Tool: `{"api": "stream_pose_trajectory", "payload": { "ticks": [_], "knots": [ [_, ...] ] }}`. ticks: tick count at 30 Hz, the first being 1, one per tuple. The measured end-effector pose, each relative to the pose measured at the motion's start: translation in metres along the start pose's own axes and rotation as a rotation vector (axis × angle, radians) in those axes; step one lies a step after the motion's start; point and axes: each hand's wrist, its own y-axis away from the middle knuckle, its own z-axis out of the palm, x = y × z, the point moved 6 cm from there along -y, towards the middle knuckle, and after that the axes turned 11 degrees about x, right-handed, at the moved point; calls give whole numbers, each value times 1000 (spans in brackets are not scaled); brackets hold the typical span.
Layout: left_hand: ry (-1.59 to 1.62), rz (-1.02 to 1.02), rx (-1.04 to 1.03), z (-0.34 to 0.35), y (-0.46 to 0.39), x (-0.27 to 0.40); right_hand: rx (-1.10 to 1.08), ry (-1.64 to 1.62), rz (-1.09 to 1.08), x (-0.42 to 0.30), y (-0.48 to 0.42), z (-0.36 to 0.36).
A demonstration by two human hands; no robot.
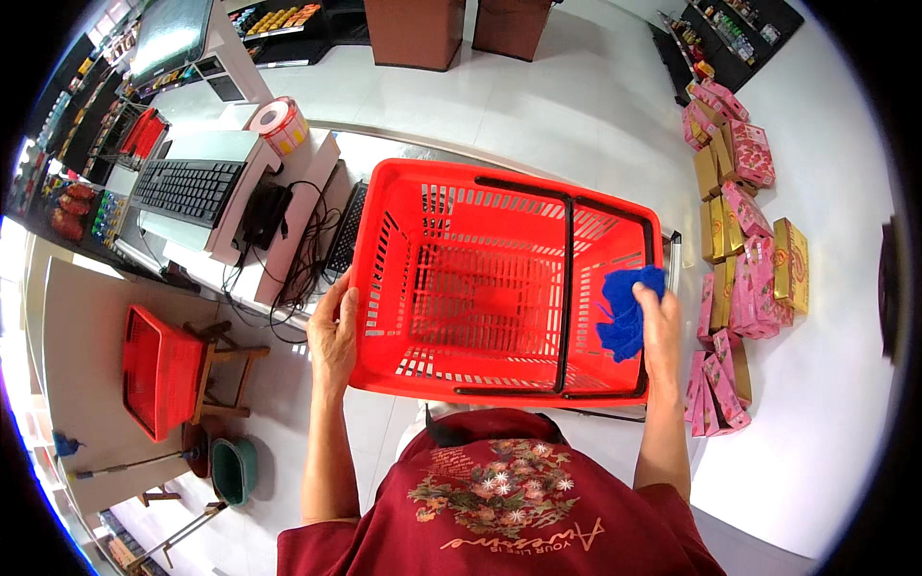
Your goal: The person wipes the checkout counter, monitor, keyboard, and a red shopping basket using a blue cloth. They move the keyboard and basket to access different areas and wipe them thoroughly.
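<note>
A red plastic shopping basket (490,295) is held in front of me, its open top facing me and its black handles lying across the right part and along the rim. My left hand (334,327) grips the left rim, with the thumb on the near side and the fingers hidden behind it. On the right side, my right hand (659,324) holds a crumpled blue cloth (621,317) against the inside of the basket's right end. The basket looks empty.
Left of the basket, a counter carries a black keyboard (189,189), tangled black cables (306,252) and a label roll (281,126). Another red basket (164,371) rests on a wooden stool (230,367) near a green bin (234,471). Pink and gold boxes (753,273) lie at the right.
</note>
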Motion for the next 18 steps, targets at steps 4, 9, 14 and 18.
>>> {"api": "stream_pose_trajectory", "payload": {
  "ticks": [4, 9, 14, 18],
  "knots": [
    [-16, 47, -15, 2, -3, 1, -232, 78, 190, 52, 7, 14],
    [-33, 45, 2, -5, -2, -6, -298, -183, 196, 16, 34, 33],
    [131, -44, 3, -7, -2, -20, -591, -326, 64, -73, 82, 77],
    [207, -241, 11, -8, -4, -22, -920, -323, -144, -88, 119, 135]
  ]
}}
